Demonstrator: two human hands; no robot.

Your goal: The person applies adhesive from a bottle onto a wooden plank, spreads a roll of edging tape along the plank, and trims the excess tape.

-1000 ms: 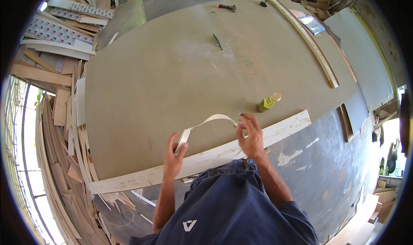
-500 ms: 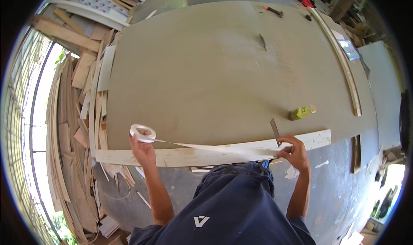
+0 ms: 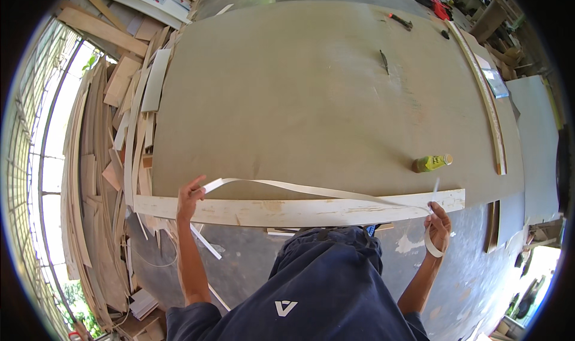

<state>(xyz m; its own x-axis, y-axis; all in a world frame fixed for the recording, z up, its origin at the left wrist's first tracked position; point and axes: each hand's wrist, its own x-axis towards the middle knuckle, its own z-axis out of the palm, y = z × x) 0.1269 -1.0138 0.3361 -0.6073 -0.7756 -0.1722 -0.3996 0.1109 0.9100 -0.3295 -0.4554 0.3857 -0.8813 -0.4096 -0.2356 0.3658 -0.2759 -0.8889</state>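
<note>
A long pale wooden board [image 3: 299, 210] lies along the near edge of a big brown sheet-topped table [image 3: 311, 101]. A thin white edge-banding strip [image 3: 311, 190] stretches over the board from hand to hand. My left hand [image 3: 190, 197] pinches the strip's left end just above the board's left part. My right hand [image 3: 439, 224] holds the strip's other end at the board's right end, with a loose curl hanging below the fingers. The strip sags slightly and rests on the board toward the right.
A yellow-green glue bottle [image 3: 431, 162] lies on the table behind the board's right end. A long wooden batten [image 3: 485, 101] runs along the right side. Small tools [image 3: 400, 21] lie far back. Stacked boards and offcuts [image 3: 114, 137] fill the left side.
The white roll seen in my left hand half a second ago is gone; the strip now runs flat from hand to hand. Both hands have spread wider apart along the board.
</note>
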